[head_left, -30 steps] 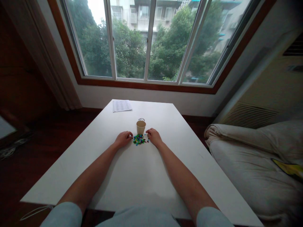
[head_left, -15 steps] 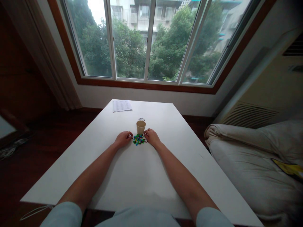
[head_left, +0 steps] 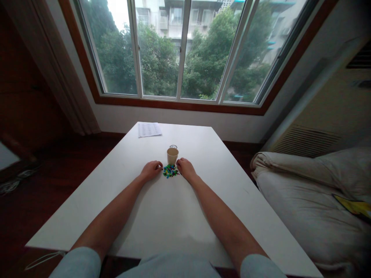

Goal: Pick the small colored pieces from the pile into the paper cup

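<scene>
A small heap of beads (head_left: 170, 172) in green, blue and other dark colours lies on the white table (head_left: 171, 216). Just behind it stands an upright brown paper cup (head_left: 172, 156), its mouth facing up. My left hand (head_left: 151, 170) rests at the left edge of the heap, fingers curled in towards the thumb. To the right of the heap, close to the cup's base, is my right hand (head_left: 187, 168) with its fingertips drawn together. Whether either hand has a bead between its fingers is too small to make out.
Behind the cup lies a thin ring-shaped item (head_left: 173, 146). Printed paper sheets (head_left: 150, 129) are at the far left of the table. A covered sofa (head_left: 286, 197) stands to the right, and a wide window (head_left: 179, 50) is beyond the table.
Hardly anything differs. My right fingertips have shifted very slightly beside the heap; my left hand, the cup and the papers stay where they were.
</scene>
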`<state>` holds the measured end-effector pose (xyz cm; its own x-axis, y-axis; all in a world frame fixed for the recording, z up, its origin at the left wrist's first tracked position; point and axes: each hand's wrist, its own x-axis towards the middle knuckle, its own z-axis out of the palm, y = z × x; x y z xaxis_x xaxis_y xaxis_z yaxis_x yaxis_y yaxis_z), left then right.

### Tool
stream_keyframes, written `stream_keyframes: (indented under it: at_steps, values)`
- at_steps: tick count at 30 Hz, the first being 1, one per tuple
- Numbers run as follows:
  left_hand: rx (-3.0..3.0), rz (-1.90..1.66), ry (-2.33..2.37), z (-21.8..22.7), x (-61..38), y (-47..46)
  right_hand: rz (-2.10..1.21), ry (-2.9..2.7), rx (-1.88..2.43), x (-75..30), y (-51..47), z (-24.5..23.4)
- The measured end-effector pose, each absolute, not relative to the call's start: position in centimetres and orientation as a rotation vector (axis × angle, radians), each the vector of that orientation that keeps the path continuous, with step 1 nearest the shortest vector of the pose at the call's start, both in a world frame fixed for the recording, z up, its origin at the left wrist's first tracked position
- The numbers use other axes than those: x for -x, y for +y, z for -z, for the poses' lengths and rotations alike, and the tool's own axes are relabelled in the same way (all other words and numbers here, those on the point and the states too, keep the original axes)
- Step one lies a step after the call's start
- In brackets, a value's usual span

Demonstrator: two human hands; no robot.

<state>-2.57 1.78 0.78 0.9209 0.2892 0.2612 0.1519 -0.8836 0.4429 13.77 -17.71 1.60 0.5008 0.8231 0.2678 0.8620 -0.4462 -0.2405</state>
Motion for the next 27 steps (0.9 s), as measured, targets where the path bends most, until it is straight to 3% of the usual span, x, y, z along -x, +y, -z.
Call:
stream_keyframes:
  at_steps: [27]
  values:
    - [-2.646,-0.452,0.322,-0.64,2.51,1.91,0.245,-1.346,2.357,-13.31,-17.83,-1.78]
